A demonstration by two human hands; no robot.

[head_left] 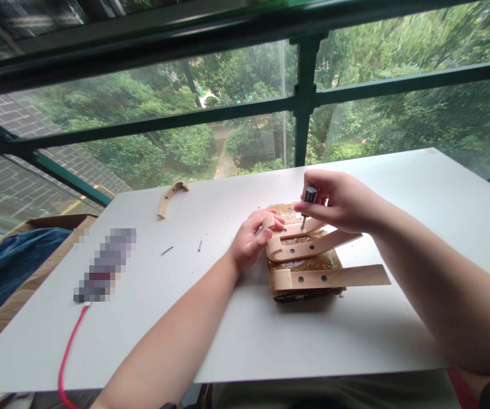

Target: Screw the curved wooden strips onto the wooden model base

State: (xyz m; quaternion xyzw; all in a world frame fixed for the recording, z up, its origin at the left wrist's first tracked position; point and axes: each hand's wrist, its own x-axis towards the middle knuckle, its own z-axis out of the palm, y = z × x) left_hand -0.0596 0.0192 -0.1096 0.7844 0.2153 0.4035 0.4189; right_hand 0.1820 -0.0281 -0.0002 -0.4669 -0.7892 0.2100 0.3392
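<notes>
My right hand [336,196] is closed around the black handle of a screwdriver [310,194]. The screwdriver stands nearly upright, its tip at a screw in the farthest wooden hook [291,232]. Closed at the curled end of that hook, my left hand [251,236] presses it against a brown, worn block [336,259]. Two more hooks lie across the block, a middle wooden hook [302,250] and a near wooden hook [349,276], each with two dark screw heads showing. My left fingers partly hide the far hook and the block's edge.
On the white table [236,329] lie a loose wooden hook [168,197], a screw [167,250] and another screw [200,245]. At left is a pixelated object [106,264] with a red cable [68,346]. A cardboard box [27,281] holds blue cloth [19,261]. Green-framed windows stand behind.
</notes>
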